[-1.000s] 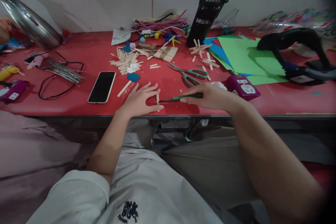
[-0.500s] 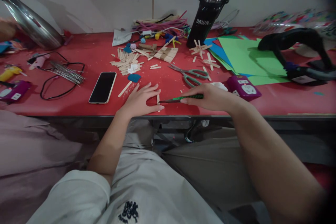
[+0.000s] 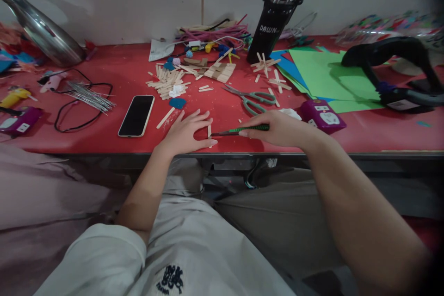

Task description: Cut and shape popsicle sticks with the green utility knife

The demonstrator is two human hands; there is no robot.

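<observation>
My left hand [image 3: 185,132] lies on the red table [image 3: 104,141] near its front edge, thumb and fingers pinching a short wooden craft stick [image 3: 209,130] flat against the surface. My right hand [image 3: 280,128] is closed around a green-handled craft knife [image 3: 239,130], whose blade tip rests across the stick. Behind my left hand lie a single long stick [image 3: 164,117], a blue felt piece [image 3: 177,102] and a black phone [image 3: 136,115].
A heap of craft sticks [image 3: 168,82], green scissors [image 3: 255,98], a purple box [image 3: 321,114], green and blue paper [image 3: 326,76], a black bottle [image 3: 275,11], a black glue gun [image 3: 395,69] and a cable with wires [image 3: 83,97] cover the table.
The hands, the knife and the stick hold the same position. Only the view has shifted slightly.
</observation>
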